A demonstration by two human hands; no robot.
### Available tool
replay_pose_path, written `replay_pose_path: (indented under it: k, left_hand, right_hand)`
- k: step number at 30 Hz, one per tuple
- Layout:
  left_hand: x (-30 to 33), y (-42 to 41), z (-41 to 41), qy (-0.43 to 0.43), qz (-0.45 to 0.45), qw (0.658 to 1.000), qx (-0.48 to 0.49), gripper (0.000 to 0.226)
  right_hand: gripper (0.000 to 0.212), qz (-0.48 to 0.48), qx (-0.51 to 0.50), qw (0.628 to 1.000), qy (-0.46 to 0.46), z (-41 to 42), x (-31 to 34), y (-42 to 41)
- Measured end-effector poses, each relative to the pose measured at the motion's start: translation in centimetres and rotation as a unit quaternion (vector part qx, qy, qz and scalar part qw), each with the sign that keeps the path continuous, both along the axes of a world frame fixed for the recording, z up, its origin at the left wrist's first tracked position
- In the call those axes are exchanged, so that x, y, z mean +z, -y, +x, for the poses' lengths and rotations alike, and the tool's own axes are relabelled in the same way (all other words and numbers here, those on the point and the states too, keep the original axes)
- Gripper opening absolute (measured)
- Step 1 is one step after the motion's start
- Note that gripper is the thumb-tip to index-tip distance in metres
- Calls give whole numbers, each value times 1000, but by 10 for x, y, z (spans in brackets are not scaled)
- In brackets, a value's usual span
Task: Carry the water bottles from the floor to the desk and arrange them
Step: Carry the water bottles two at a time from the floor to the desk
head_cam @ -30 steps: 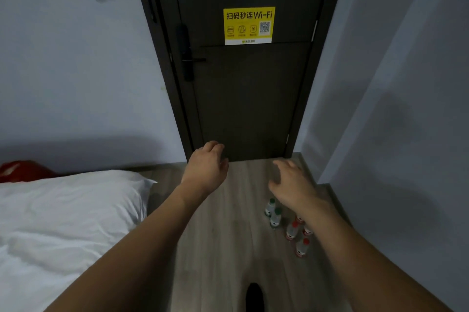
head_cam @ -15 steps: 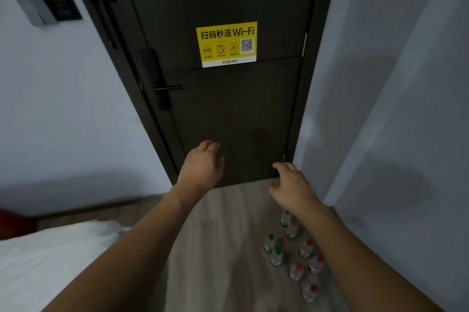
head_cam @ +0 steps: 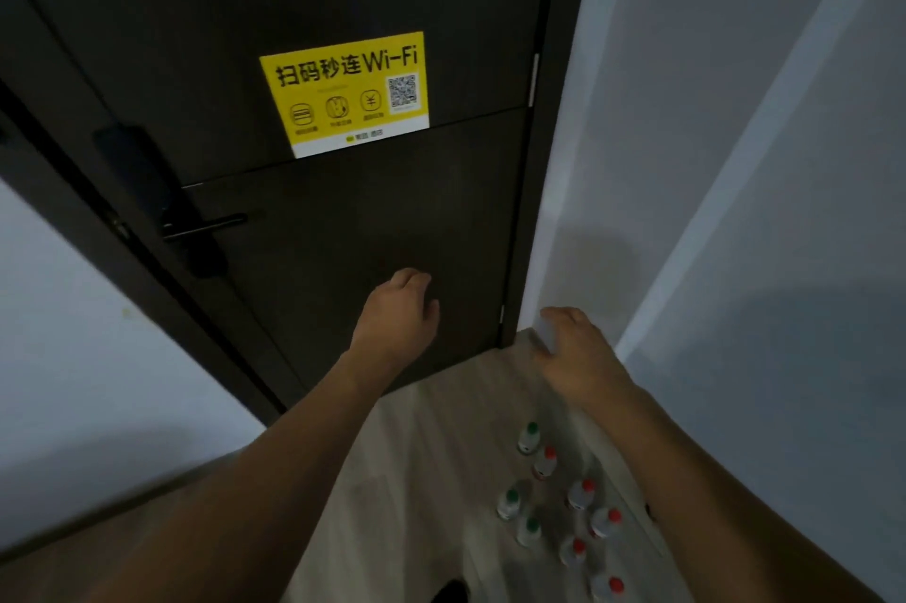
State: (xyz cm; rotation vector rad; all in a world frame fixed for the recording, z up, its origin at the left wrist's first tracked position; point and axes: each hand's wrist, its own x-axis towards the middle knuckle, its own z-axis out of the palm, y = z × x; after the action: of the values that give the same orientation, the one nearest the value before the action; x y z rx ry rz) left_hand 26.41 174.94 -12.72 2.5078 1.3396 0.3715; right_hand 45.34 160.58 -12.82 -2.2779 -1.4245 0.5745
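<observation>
From the head view, the task looks barely begun. All the water bottles (head_cam: 564, 504) in sight stand upright on the floor (head_cam: 416, 455), clustered below and just behind the right hand (head_cam: 576, 352), close to the right wall (head_cam: 760, 259). Three have green caps, on the side nearer the left hand (head_cam: 399, 315); the rest have red caps. I count about nine, though the lowest one is cut by the frame edge. None has been lifted, and no bench shows here, so every carry and the arranging are still to do.

Both hands are held out in front, well above the bottles and touching nothing. The left hand has its fingers loosely curled with nothing in them; the right hand is spread and relaxed, also empty.

Beyond both hands is a dark door (head_cam: 343, 234) with a yellow Wi-Fi sticker (head_cam: 345, 95) above the left hand and a lever handle (head_cam: 206, 225) further out on the left. The bottles sit in a tight corner between door and wall, so reaching down there leaves little room, and neighbouring bottles could be knocked over.
</observation>
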Motion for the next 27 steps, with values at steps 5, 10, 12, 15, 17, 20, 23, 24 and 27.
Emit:
replay_pose_path:
  k: [5,10,12,15,17,20,23,24,27]
  left_hand:
    - [-14,-38,63,-5,-30,997,-72,48]
    - [-29,-9,143,-6,-44,981,-187,45]
    - [-36,19,174,-18,-46,967,-252,45]
    - [-43,67,217,-37,-45,936,-347,46]
    - [-46,97,240,-53,-32,915,-400,47]
    - [-53,133,261,-68,-23,886,-458,46]
    - [-65,148,268,-79,-27,872,-482,45]
    - [-71,148,267,-81,-31,872,-482,45]
    - [-95,134,260,-77,-54,882,-462,41]
  right_hand:
    - [58,3,-99,995,-3,30,3,-6]
    - [58,-22,-213,977,5,70,3,49]
    - [59,-31,-260,965,5,82,0,85]
    - [60,-42,-331,943,-5,93,-9,143]
    - [60,-49,-367,929,-11,96,-19,176]
    - [60,-63,-407,911,-24,96,-33,211]
    - [61,-76,-423,902,-40,99,-47,223]
    - [61,-79,-421,903,-42,99,-52,222]
    - [60,-88,-398,912,-43,103,-74,206]
